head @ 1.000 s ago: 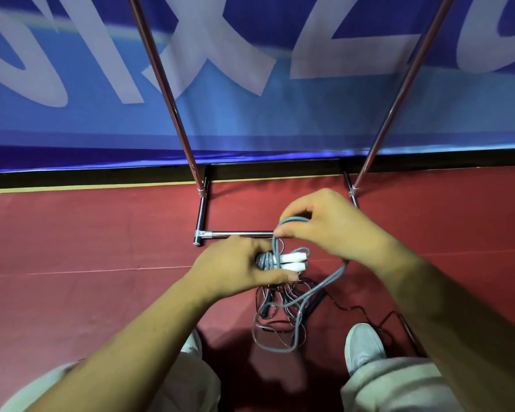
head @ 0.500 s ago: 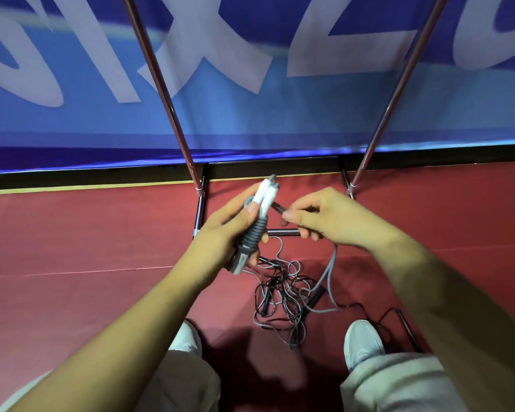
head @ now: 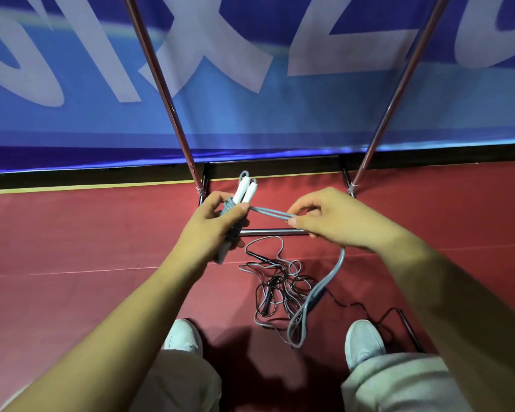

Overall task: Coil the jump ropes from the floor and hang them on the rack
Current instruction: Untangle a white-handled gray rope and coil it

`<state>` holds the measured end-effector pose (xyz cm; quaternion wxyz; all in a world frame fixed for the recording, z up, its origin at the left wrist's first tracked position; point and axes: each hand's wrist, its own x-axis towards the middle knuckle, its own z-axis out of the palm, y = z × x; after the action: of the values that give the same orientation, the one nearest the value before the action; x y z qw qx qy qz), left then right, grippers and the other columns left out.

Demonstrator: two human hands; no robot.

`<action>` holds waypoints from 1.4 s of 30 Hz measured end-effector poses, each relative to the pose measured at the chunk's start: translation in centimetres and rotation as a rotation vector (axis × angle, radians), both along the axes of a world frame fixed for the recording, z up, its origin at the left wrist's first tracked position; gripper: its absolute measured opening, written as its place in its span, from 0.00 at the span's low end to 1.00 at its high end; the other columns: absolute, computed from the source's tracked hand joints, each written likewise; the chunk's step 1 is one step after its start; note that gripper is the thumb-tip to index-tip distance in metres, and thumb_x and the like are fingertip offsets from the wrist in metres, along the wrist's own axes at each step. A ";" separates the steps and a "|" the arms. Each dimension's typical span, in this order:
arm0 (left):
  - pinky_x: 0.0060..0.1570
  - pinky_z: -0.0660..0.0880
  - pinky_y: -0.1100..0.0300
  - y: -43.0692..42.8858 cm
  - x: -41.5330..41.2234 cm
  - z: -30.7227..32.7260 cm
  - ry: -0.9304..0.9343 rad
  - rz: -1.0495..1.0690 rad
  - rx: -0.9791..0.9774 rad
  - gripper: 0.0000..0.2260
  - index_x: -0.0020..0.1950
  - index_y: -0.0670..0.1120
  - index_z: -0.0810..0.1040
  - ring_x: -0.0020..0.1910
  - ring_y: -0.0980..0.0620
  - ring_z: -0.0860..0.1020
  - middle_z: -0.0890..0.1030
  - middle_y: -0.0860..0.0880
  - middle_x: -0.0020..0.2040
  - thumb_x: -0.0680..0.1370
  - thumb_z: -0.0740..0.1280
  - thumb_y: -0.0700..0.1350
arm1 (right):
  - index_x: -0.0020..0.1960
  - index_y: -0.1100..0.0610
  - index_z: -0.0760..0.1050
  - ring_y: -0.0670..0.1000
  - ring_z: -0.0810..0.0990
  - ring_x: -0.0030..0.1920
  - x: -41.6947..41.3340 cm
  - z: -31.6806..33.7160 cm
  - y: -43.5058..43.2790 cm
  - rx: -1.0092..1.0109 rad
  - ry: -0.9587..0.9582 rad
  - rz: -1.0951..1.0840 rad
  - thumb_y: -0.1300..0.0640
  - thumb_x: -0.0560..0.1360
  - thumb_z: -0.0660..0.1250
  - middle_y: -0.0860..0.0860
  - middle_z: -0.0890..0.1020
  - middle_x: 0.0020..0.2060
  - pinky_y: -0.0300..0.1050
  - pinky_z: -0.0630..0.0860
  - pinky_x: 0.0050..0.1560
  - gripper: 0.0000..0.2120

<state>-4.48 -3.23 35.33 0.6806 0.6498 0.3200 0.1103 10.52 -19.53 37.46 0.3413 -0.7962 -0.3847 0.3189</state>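
My left hand (head: 217,224) is gripping the two handles (head: 244,190) of the grey jump rope (head: 341,261) together. The fingers are curling around the ribbed grey part and the thumb is pressing on the front. The white ends of the handles are sticking out above my knuckles, toward 1 o'clock.

My right hand (head: 336,221) is pinching the doubled cord (head: 269,212) between thumb and forefinger, and the other fingers are bending loosely behind. Between both hands the two strands are running close together and nearly straight, from the left thumb at 9 o'clock to the right fingertips at 3 o'clock.

Below my right hand the cord is hanging down toward 7 o'clock as a long narrow loop. Its lower end is reaching down between my shoes (head: 363,340). I cannot tell if it is touching the floor (head: 72,233) or not.

A tangle of dark ropes (head: 280,281) is lying on the red floor at 6 o'clock from my hands, partly behind the grey loop. One thin black cord of it is trailing away toward 4 o'clock, past my right shoe.

The rack (head: 274,232) is standing just behind my hands. Its low cross bar is showing between and under them, and its two poles are rising toward 11 o'clock and 1 o'clock. At 12 o'clock a blue banner (head: 250,120) with big pale letters is filling the background.
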 end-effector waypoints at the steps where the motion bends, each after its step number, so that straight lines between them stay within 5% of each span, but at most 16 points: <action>1: 0.28 0.73 0.61 0.2 0.0 -0.5 0.011 -0.001 0.065 0.07 0.51 0.44 0.73 0.34 0.45 0.74 0.78 0.37 0.43 0.79 0.70 0.44 | 0.47 0.53 0.83 0.40 0.70 0.23 -0.3 0.2 0.1 -0.005 -0.029 0.026 0.57 0.76 0.71 0.40 0.75 0.21 0.30 0.64 0.28 0.03; 6: 0.37 0.74 0.52 0.7 -0.5 -2.1 0.217 -0.134 0.773 0.14 0.51 0.52 0.71 0.37 0.44 0.78 0.80 0.51 0.39 0.73 0.74 0.50 | 0.46 0.55 0.85 0.40 0.71 0.31 -2.0 0.6 0.7 0.004 -0.130 0.164 0.55 0.73 0.74 0.44 0.79 0.29 0.36 0.68 0.35 0.05; 9: 0.39 0.75 0.51 -0.2 -0.8 -2.2 0.307 -0.256 0.938 0.13 0.54 0.55 0.74 0.42 0.43 0.78 0.80 0.52 0.40 0.73 0.73 0.52 | 0.41 0.59 0.84 0.43 0.64 0.27 -2.7 0.7 0.8 0.032 -0.175 0.202 0.56 0.72 0.73 0.47 0.71 0.25 0.38 0.62 0.29 0.06; 11: 0.40 0.75 0.54 -0.3 -0.9 -2.6 0.353 -0.391 0.965 0.14 0.58 0.57 0.76 0.45 0.47 0.80 0.81 0.52 0.43 0.73 0.71 0.53 | 0.39 0.58 0.84 0.43 0.66 0.27 -2.8 0.9 0.8 0.052 -0.186 0.199 0.57 0.72 0.73 0.47 0.75 0.25 0.40 0.65 0.29 0.06; 14: 0.41 0.76 0.56 -0.7 -0.9 -2.6 0.284 -0.603 0.884 0.17 0.56 0.57 0.79 0.43 0.51 0.81 0.80 0.54 0.40 0.69 0.71 0.59 | 0.39 0.56 0.84 0.51 0.76 0.31 -2.4 1.1 0.8 0.113 -0.163 0.153 0.57 0.71 0.73 0.50 0.82 0.29 0.48 0.73 0.37 0.04; 17: 0.43 0.77 0.54 -1.1 -1.1 -1.9 0.179 -0.666 0.678 0.20 0.52 0.57 0.81 0.39 0.56 0.79 0.81 0.55 0.40 0.68 0.71 0.68 | 0.38 0.54 0.84 0.49 0.80 0.34 -1.6 1.0 0.5 0.166 -0.110 0.068 0.58 0.68 0.77 0.49 0.84 0.31 0.45 0.75 0.39 0.02; 19: 0.37 0.76 0.51 -1.4 -1.1 -1.4 0.115 -0.694 0.610 0.16 0.47 0.53 0.81 0.33 0.55 0.74 0.78 0.51 0.36 0.72 0.72 0.64 | 0.37 0.54 0.84 0.44 0.79 0.33 -1.2 0.8 0.3 0.175 -0.074 0.025 0.56 0.66 0.79 0.49 0.84 0.32 0.42 0.75 0.39 0.05; 22: 0.33 0.76 0.49 -1.7 -1.2 -0.4 -0.026 -0.747 0.261 0.04 0.48 0.52 0.82 0.34 0.49 0.74 0.76 0.50 0.35 0.76 0.73 0.51 | 0.39 0.54 0.83 0.44 0.78 0.34 -0.5 0.5 0.0 0.168 0.002 -0.007 0.53 0.66 0.79 0.51 0.84 0.34 0.41 0.74 0.38 0.07; 27: 0.30 0.72 0.60 -1.8 -1.0 0.4 -0.210 -0.533 -0.054 0.07 0.48 0.45 0.77 0.31 0.44 0.73 0.73 0.35 0.36 0.75 0.68 0.48 | 0.40 0.51 0.81 0.47 0.69 0.24 0.0 0.0 0.1 0.136 0.127 -0.003 0.58 0.77 0.69 0.53 0.76 0.28 0.39 0.66 0.26 0.08; 30: 0.29 0.73 0.59 -1.3 -0.5 0.6 -0.248 -0.315 -0.221 0.13 0.56 0.42 0.73 0.29 0.44 0.74 0.75 0.36 0.36 0.76 0.64 0.47 | 0.46 0.50 0.82 0.44 0.69 0.23 0.1 -0.3 0.1 0.104 0.117 0.000 0.57 0.79 0.66 0.51 0.74 0.28 0.35 0.65 0.24 0.07; 35: 0.31 0.75 0.57 0.2 -0.2 0.7 -0.264 -0.151 -0.235 0.18 0.67 0.50 0.75 0.31 0.43 0.75 0.75 0.38 0.40 0.77 0.63 0.50 | 0.48 0.52 0.83 0.43 0.68 0.23 0.0 -0.7 0.0 0.061 0.034 0.018 0.55 0.80 0.66 0.49 0.75 0.27 0.36 0.67 0.27 0.07; 42: 0.30 0.75 0.62 0.2 -0.2 0.8 -0.081 -0.046 -0.048 0.06 0.56 0.44 0.78 0.33 0.50 0.78 0.78 0.39 0.44 0.80 0.65 0.42 | 0.46 0.50 0.83 0.40 0.72 0.26 -0.1 -0.9 -0.1 -0.038 -0.127 0.034 0.52 0.78 0.68 0.50 0.82 0.32 0.44 0.76 0.38 0.06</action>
<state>-4.73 -3.03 36.16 0.7108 0.6353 0.2799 0.1131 10.46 -19.65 36.53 0.2955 -0.8145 -0.4129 0.2807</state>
